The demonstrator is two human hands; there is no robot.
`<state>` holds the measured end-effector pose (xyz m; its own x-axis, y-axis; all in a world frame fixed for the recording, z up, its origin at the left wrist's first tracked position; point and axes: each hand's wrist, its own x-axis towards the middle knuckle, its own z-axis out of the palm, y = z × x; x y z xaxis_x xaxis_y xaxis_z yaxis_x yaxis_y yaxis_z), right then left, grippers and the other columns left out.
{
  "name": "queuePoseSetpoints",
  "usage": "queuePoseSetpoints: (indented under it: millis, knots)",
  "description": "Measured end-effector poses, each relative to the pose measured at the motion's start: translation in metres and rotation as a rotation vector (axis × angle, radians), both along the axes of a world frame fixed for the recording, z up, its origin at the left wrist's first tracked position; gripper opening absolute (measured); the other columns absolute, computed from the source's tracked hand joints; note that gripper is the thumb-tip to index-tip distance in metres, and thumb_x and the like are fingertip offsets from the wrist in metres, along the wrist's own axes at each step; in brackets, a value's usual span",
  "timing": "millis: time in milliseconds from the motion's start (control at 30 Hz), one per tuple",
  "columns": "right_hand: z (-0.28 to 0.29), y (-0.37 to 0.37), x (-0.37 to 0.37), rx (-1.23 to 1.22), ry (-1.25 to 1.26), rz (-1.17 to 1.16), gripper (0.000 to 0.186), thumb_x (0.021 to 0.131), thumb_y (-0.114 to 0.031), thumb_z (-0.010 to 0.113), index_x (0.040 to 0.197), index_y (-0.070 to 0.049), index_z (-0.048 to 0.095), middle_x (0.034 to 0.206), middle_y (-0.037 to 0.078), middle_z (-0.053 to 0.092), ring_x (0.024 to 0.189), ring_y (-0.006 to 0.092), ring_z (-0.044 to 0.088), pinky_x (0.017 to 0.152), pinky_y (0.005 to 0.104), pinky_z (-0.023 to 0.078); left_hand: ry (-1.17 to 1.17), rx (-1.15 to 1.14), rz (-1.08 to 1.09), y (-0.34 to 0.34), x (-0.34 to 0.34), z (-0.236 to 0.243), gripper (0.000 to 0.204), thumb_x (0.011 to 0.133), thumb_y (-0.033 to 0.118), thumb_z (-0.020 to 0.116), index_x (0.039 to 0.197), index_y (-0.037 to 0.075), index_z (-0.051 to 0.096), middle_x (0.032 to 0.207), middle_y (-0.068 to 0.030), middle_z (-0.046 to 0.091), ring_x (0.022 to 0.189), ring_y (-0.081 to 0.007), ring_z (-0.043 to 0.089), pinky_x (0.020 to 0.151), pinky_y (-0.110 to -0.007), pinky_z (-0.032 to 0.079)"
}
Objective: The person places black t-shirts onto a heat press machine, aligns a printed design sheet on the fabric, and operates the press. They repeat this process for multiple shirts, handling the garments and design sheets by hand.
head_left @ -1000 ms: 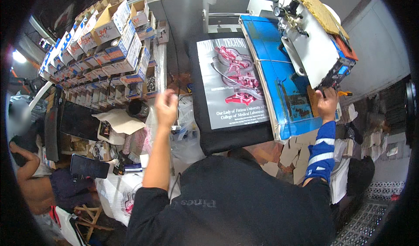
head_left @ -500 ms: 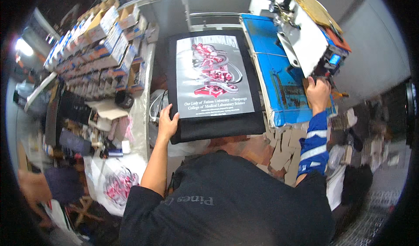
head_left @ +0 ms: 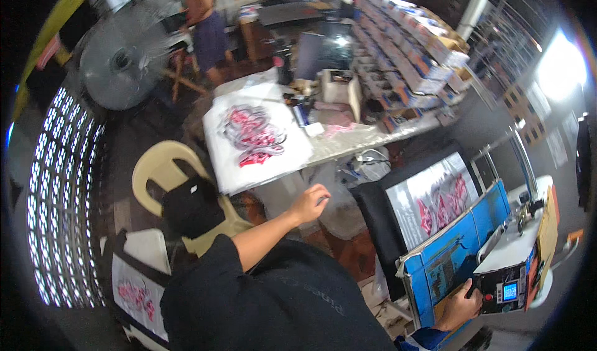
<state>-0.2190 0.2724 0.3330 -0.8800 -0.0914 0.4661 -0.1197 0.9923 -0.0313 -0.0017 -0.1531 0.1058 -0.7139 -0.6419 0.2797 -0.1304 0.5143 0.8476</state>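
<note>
My left hand [head_left: 309,203] is raised in front of the pale worktable, fingers loosely bent and apart, with no held item clearly visible. My right hand [head_left: 459,304] grips the dark handle [head_left: 469,292] of a heat press [head_left: 507,270] at lower right. Beside the press's blue platen cover [head_left: 444,270], a grey sheet with red graphics [head_left: 438,198] lies on black fabric [head_left: 373,217]. A pile of white printed sheets [head_left: 255,136] rests on the worktable [head_left: 345,139].
Stacked boxes [head_left: 410,46] fill the table's back right. A cream plastic chair [head_left: 152,164] holds dark cloth [head_left: 193,205]; another printed sheet [head_left: 134,295] sits lower left. A standing fan [head_left: 121,58] and another person [head_left: 208,40] are behind, near a perforated block wall [head_left: 62,201].
My view has swung sharply left, so the press now sits at lower right. My left hand has left the black fabric's edge, while my right hand stays at the handle.
</note>
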Motion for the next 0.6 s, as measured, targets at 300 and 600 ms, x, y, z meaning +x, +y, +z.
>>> queuePoseSetpoints:
  millis: [300,600]
  knots:
    - [0.026,-0.067,-0.003,0.184,0.064,0.049,0.054,0.097,-0.053,0.056,0.102,-0.001,0.069,0.097,0.021,0.072,0.090,0.0413,0.069,0.079,0.0520,0.053,-0.438,-0.169,1.179,0.063,0.437,-0.079,0.017,0.076,0.007,0.067,0.093,0.006,0.070,0.106,-0.0160,0.065,0.105,-0.0385,0.059,0.092,-0.051,0.047]
    - [-0.028,-0.211,0.035,0.184,0.475,0.708,0.044,0.093,-0.036,0.064,0.124,-0.005,0.066,0.110,0.019,0.069,0.101,0.0352,0.067,0.090,0.0468,0.051,-0.978,0.542,1.898,0.267,0.704,-0.094,0.080,0.098,0.056,0.049,0.158,0.005,0.030,0.165,-0.0239,0.021,0.154,-0.0430,0.010,0.123,-0.060,0.007]
